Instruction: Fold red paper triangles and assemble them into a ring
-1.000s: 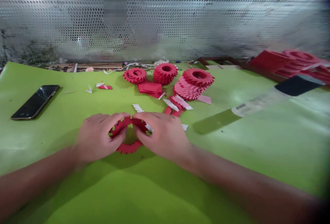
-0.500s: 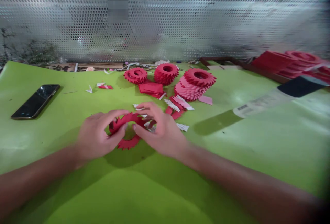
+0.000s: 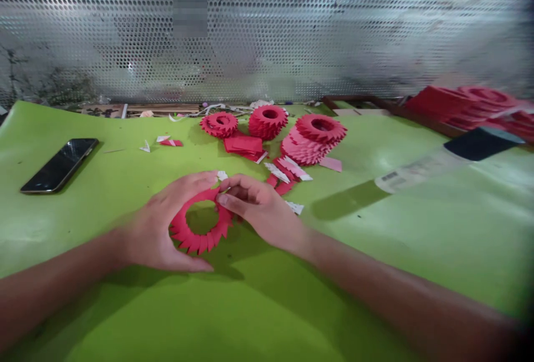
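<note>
Shifted apart, left hand [image 3: 156, 234] cups the red paper ring [image 3: 195, 241], right hand [image 3: 261, 206] pinches it

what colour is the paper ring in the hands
The paper ring is bright red all over; it shows best in the head view.

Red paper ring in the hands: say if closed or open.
Closed, apparently: the ring runs unbroken around its hole, though left hand and right hand hide its top.
</note>
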`<state>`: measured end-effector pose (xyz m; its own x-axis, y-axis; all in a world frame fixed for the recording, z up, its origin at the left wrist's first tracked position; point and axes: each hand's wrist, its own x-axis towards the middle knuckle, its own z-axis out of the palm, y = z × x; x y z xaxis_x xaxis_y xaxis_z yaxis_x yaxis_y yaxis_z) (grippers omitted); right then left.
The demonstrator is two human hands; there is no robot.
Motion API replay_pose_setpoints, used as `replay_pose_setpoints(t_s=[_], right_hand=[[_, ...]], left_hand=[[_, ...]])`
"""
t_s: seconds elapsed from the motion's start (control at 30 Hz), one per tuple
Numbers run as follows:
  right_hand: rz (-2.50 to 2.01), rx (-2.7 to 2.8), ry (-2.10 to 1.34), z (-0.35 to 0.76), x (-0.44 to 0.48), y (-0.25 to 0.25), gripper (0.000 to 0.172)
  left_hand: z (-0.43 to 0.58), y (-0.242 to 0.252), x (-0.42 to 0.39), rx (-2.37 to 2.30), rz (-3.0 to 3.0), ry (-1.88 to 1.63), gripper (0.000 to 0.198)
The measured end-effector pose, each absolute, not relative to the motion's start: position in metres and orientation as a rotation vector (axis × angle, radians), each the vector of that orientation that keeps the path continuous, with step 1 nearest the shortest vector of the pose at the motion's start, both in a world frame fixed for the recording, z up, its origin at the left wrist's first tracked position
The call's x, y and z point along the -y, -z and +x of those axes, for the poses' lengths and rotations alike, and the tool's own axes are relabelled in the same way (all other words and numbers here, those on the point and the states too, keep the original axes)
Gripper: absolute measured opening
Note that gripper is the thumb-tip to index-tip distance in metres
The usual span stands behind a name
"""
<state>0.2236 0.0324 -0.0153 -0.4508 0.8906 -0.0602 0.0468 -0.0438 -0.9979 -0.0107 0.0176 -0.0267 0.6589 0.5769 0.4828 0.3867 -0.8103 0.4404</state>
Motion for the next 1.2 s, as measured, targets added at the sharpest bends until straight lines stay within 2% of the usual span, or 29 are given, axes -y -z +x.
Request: replay_pose_setpoints(t_s=[0.1,0.23,0.4,0.5,0.6,0.67,0.73,0.87,1.0,1.2], right_hand=[[-0.990,1.542,-1.607,0.224,-0.031,0.013,0.026],[-1.006,1.598,-1.606,0.226,-0.029,0.010,0.023],[-1.012,1.637,-1.660,0.223,-0.026,0.009,0.033],[-1.043,1.634,-1.603,0.224,-0.026,0.006,0.030],[-1.137,1.645,-1.456,0.226,-0.027,0.005,0.029],[-1.214,1.716,-1.377,0.227,-0.027,0.006,0.030],[-1.288,1.825,-1.268,0.228,-0.027,0.009,0.031],[-1.382,2.106,-0.748,0.225,-0.025,0.013,0.038],[-1.295,2.353,-0.284,0.221,-0.024,0.013,0.016],[-1.260,2.397,-0.159,0.220,-0.020,0.013,0.013]], left_hand=[[-0.008,0.023,-0.015,-0.831,2.601,-0.869,0.108],[-0.003,0.022,-0.011,-0.826,2.553,-0.964,0.095],[0.002,0.023,-0.010,-0.742,2.505,-0.995,0.095],[0.002,0.022,-0.012,-0.738,2.504,-1.059,0.095],[0.001,0.019,-0.015,-1.033,2.428,-1.142,0.073],[0.001,0.018,-0.017,-1.268,2.368,-1.062,0.047],[0.001,0.017,-0.019,-1.377,2.356,-0.919,0.031],[0.006,0.016,-0.017,-1.427,2.421,-0.687,0.032],[0.011,0.015,-0.013,-1.449,2.460,-0.611,0.033],[0.011,0.012,-0.013,-1.559,2.471,-0.507,0.023]])
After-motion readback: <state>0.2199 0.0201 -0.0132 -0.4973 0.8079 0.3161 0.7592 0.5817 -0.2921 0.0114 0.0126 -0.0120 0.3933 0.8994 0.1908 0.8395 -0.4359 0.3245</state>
